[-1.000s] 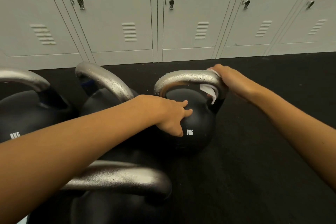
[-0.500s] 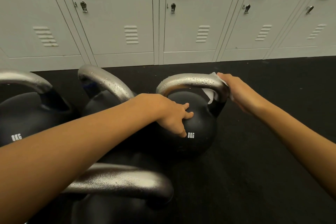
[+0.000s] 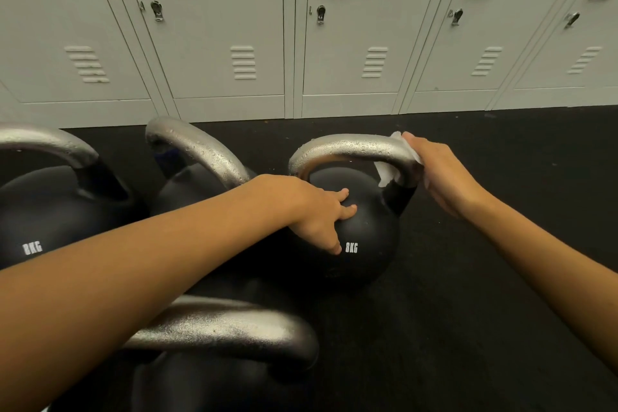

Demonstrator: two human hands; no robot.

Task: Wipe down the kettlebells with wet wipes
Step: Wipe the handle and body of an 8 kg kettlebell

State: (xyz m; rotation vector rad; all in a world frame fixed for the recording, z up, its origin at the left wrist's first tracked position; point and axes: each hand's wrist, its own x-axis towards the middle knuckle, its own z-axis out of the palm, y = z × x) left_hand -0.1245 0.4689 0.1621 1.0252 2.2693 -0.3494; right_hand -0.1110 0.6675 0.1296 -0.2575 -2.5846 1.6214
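Item 1, far left: round black kettlebell point(image 3: 43, 224) with a silver metal handle, marked "8KG" in white, standing on the black rubber floor point(image 3: 485, 311).

Item 2, just right of it and further back: second black kettlebell point(image 3: 187, 191), its silver handle beaded with water droplets; the body is largely hidden behind the left forearm.

Item 3, bottom centre, nearest the camera: third black kettlebell point(image 3: 214, 375), seen mostly as a broad silver handle lying across the view; the left forearm crosses above it.

Item 4, left hand point(image 3: 321, 214): fingers spread and nearly straight, laid flat against the upper left side of the fourth bell's body, one fingertip just beside the white lettering. It holds nothing.

Item 5, centre: fourth black kettlebell point(image 3: 368, 244), marked "8KG", upright on the floor, its silver handle wet with droplets.

Item 6, white wet wipe point(image 3: 386, 172): wrapped round the right bend of that handle, one loose corner hanging inside the loop, another edge showing above the fingers.

Item 7, right hand point(image 3: 438, 174): curled over the handle's right bend, gripping the wipe against the metal.

Background, full width: row of pale grey metal lockers point(image 3: 351, 43), all doors closed, contents not visible.
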